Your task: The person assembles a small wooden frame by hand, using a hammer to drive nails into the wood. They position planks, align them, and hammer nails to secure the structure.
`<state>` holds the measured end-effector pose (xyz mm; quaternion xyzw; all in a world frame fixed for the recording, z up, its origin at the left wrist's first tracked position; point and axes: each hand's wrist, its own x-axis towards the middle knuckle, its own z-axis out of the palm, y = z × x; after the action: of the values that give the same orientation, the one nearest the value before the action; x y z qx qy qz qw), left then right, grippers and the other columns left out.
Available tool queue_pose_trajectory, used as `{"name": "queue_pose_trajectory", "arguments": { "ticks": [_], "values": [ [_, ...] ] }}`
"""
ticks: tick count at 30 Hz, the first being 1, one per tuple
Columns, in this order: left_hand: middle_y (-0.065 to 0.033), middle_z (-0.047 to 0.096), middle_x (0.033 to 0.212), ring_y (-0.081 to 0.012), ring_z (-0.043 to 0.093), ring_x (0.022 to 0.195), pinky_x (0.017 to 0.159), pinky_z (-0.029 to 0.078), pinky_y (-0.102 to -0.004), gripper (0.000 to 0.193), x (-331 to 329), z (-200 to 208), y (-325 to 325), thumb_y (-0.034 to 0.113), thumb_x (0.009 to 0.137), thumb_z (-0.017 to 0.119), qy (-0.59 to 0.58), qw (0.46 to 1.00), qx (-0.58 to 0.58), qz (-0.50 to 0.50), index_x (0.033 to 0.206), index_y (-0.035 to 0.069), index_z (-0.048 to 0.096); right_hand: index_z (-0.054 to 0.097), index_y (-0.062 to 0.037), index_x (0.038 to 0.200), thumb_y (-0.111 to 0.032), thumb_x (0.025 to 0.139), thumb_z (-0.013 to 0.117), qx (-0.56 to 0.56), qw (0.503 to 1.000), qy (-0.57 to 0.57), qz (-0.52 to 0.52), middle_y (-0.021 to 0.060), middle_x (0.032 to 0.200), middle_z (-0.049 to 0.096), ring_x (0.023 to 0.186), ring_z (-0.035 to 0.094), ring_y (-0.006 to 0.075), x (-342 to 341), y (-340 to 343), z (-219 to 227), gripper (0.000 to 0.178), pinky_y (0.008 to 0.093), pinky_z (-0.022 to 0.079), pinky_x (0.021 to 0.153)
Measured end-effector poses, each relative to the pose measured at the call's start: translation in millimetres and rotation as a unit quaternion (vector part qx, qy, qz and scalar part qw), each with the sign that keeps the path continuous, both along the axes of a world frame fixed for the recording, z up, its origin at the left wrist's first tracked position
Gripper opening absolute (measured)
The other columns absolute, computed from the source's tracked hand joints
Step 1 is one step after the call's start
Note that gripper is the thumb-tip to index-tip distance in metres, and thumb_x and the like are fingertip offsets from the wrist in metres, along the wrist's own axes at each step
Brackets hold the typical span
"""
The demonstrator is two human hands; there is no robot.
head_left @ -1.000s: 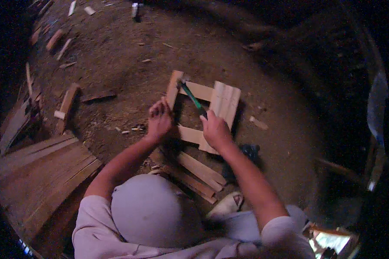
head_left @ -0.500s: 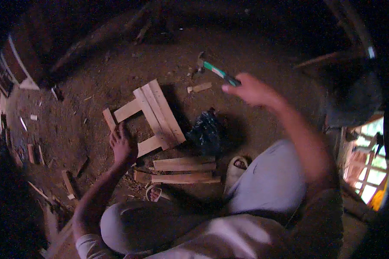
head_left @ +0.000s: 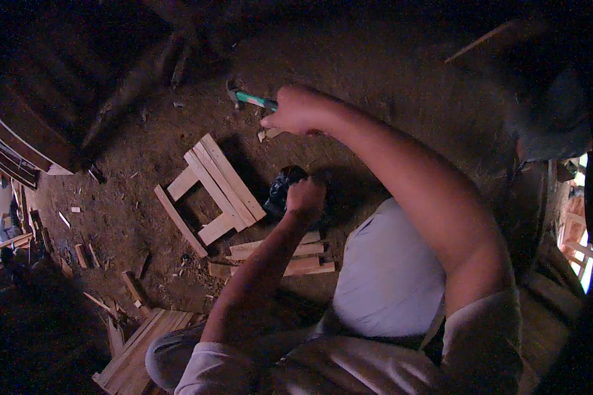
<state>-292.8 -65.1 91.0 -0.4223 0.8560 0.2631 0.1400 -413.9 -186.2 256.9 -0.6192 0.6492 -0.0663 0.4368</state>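
My right hand [head_left: 300, 110] is closed round the green and black handle of a claw hammer [head_left: 254, 100], held beyond the wooden frame with its head to the left. My left hand [head_left: 308, 196] is over a dark plastic bag [head_left: 284, 183], its fingers curled down at the bag; what is between them is hidden. To the left of the bag lies the wooden frame [head_left: 221, 178], made of pale slats joined by two short crosspieces, with a thin slat along its left side. A small wood block [head_left: 268, 134] lies on the ground just below the hammer hand.
Several loose wood strips [head_left: 310, 265] lie between the frame and my legs. A stack of boards [head_left: 135, 352] is at the lower left, and wood scraps [head_left: 135, 289] litter the dirt floor [head_left: 112, 217]. A dark slatted structure [head_left: 33, 145] stands at the far left.
My left hand has left the frame and moved right to the plastic bag. The right hand still grips the hammer, now farther left in view. The view has also shifted.
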Motion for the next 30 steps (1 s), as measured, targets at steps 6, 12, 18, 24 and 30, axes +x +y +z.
{"name": "queue_pose_trajectory", "arguments": {
  "ticks": [6,12,18,24,30],
  "values": [
    [-0.0185,0.069,0.089,-0.0348,0.07,0.083,0.065,0.057,-0.0434,0.013,30.9,-33.2,24.0,0.008,0.082,0.057,-0.05,0.998,0.0,0.045,0.091,0.003,0.066,0.065,0.0062,0.075,-0.043,0.085,0.068,-0.005,1.0,-0.005,0.028,0.0161,0.062,0.063,0.053,0.063,0.0276,-5.3,-2.4,-7.5,0.05,0.0418,0.051,0.053],
    [-0.0179,0.068,0.091,-0.0361,0.069,0.082,0.068,0.056,-0.0449,0.02,34.2,-37.6,34.9,0.013,0.086,0.054,-0.072,0.995,-0.012,0.064,0.1,0.006,0.065,0.067,0.0062,0.079,-0.042,0.085,0.069,-0.041,0.998,-0.002,0.037,0.0166,0.066,0.065,0.058,0.065,0.0279,-10.3,-3.0,-8.1,0.048,0.0415,0.051,0.057],
    [-0.0188,0.068,0.088,-0.0378,0.068,0.083,0.072,0.054,-0.0473,0.021,32.7,-29.1,33.5,0.021,0.087,0.053,-0.069,0.988,0.019,0.134,0.098,0.011,0.068,0.067,0.0056,0.08,-0.043,0.084,0.07,-0.034,0.999,-0.001,0.027,0.0151,0.065,0.065,0.056,0.065,0.026,-19.9,-2.5,-10.5,0.048,0.0408,0.052,0.056],
    [-0.0186,0.068,0.089,-0.0382,0.067,0.083,0.072,0.054,-0.0469,0.021,45.4,-29.1,34.5,0.025,0.087,0.054,-0.003,0.989,0.057,0.139,0.097,0.013,0.069,0.066,0.0065,0.08,-0.046,0.082,0.07,-0.026,0.999,-0.023,0.019,0.0159,0.065,0.065,0.056,0.064,0.0263,-19.4,-1.8,-8.6,0.053,0.0408,0.051,0.055],
    [-0.0158,0.067,0.102,-0.0372,0.065,0.09,0.075,0.053,-0.047,0.02,70.0,45.5,36.0,0.02,0.085,0.058,0.125,0.989,0.054,0.056,0.098,0.009,0.067,0.063,0.0043,0.085,-0.049,0.081,0.07,-0.029,0.998,-0.008,0.059,0.0164,0.068,0.064,0.057,0.061,0.0249,-20.0,-6.0,-24.0,0.054,0.0429,0.048,0.055]
  ]
}}
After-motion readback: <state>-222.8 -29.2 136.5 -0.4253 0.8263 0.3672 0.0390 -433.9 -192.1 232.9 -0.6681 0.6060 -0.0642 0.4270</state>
